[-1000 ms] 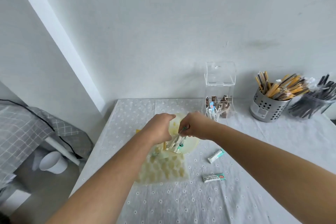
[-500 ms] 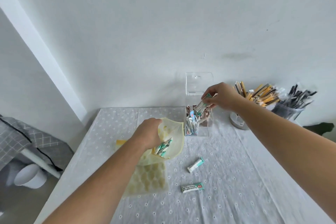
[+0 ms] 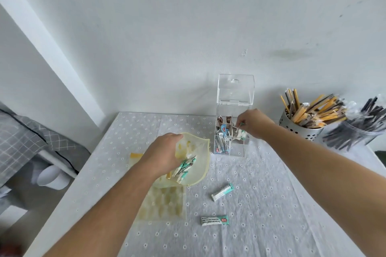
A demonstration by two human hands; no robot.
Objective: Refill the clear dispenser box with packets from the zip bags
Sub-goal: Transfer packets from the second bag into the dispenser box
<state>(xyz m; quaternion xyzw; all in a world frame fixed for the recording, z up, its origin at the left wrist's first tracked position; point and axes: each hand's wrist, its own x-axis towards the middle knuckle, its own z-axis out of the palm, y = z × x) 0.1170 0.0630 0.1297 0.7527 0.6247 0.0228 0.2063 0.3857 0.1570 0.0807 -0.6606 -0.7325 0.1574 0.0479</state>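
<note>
Two loose packets [image 3: 221, 193] lie on bench [image 3: 271, 204] | right hand [image 3: 253, 123], a second ago at zip bag [image 3: 194, 162], now pinches packets into dispenser box [image 3: 231, 131]; lid up | left hand [image 3: 165, 155] grips bag mouth; refill partway

Both forearms bare, no sleeves, rings or watch.

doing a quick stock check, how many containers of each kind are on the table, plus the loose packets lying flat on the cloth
clear dispenser box: 1
yellow zip bags: 2
metal holder: 1
clear cup of dark sticks: 1
loose packets: 2
total: 7
</note>
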